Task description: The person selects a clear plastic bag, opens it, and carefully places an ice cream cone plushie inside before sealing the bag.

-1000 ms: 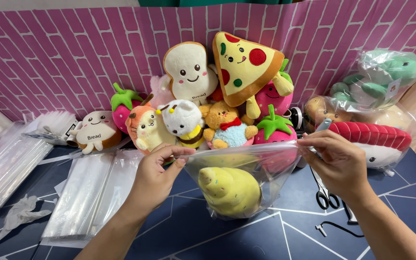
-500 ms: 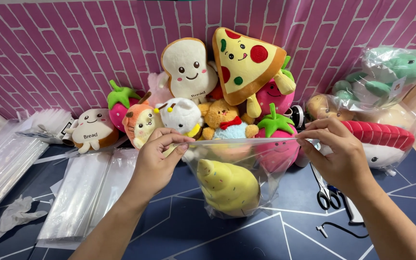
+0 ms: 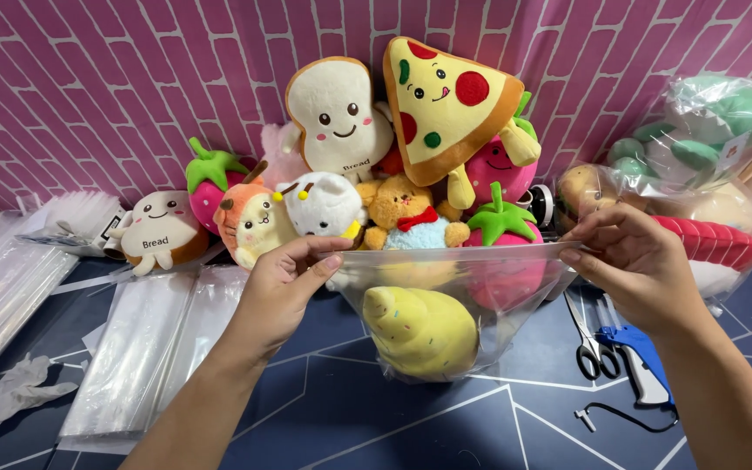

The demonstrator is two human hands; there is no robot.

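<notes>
A clear plastic bag hangs between my hands above the dark blue table. Inside it lies a yellow plush toy with small coloured speckles. My left hand pinches the bag's top edge at its left corner. My right hand pinches the same edge at its right corner, so the top edge is pulled straight and taut.
A pile of plush toys stands against the pink brick wall: a bread slice, a pizza slice, strawberries, a small bear. Bagged plush toys sit at right. Scissors and a blue tool lie under my right hand. Stacks of clear bags lie left.
Both hands have raised the bag and drawn its top edge tight and level. The yellow plush has settled lower inside.
</notes>
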